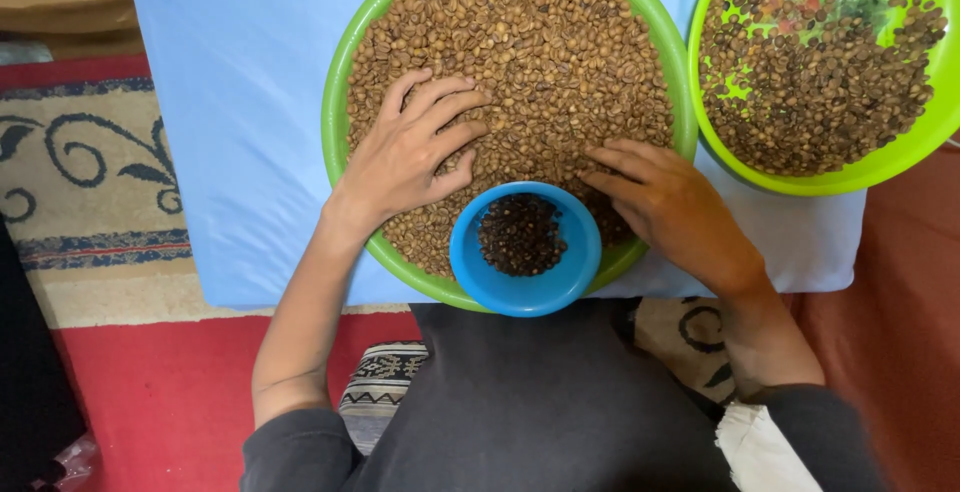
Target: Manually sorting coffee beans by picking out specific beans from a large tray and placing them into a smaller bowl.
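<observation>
While two hands sort, two trays, one bowl

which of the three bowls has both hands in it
The big green tray of pale beans in the middle; left hand and right hand rest flat there.

Bright, even, soft light; faint shadows, sharp focus, no glare.

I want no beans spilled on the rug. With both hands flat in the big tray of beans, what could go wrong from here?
1. The blue bowl of dark beans sits on the big tray's near rim, between the left hand and right hand; a wrist nudge might tip it.
2. The pale beans lie heaped close to the rim, so sweeping could push some over.
3. The second tray seems to overhang the blue cloth.
</observation>
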